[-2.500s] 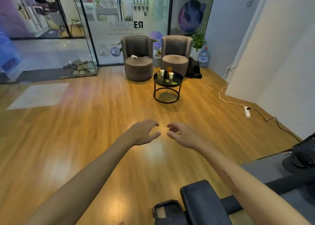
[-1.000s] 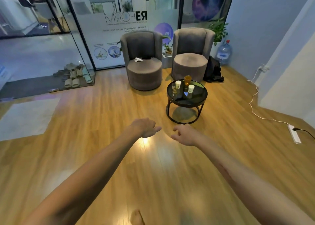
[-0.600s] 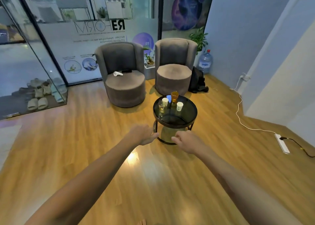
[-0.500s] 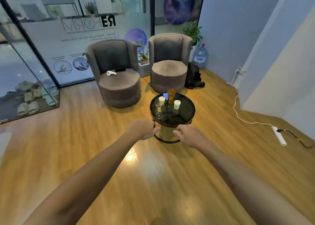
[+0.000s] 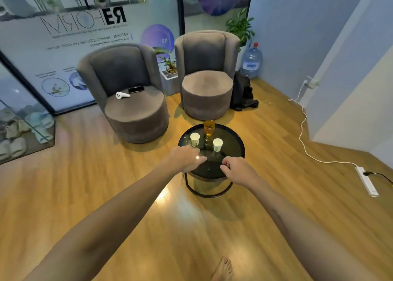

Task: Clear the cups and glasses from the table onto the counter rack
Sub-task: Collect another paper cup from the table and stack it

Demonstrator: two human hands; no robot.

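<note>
A small round black table (image 5: pixel 235 141) with a dark glass top stands on the wooden floor ahead. On it are two white paper cups (image 5: pixel 194 138) (image 5: pixel 217 144), an amber stemmed glass (image 5: pixel 209 128) behind them, and a clear glass (image 5: pixel 188 143) at the left, partly hidden by my left hand. My left hand (image 5: pixel 185 158) hovers over the table's near left edge, fingers loosely curled, holding nothing. My right hand (image 5: pixel 237 170) hangs over the near edge, fingers curled, also holding nothing. No counter rack is in view.
Two grey round armchairs (image 5: pixel 131 102) (image 5: pixel 207 85) stand behind the table; the left seat holds a white controller and a phone. A black bag (image 5: pixel 242 93) and a water bottle (image 5: pixel 251 62) sit by the right chair. A white cable and power strip (image 5: pixel 365 180) lie on the floor at right.
The view has closed in on the table across the room. Both hands, held out in front throughout, now sit over its near edge.
</note>
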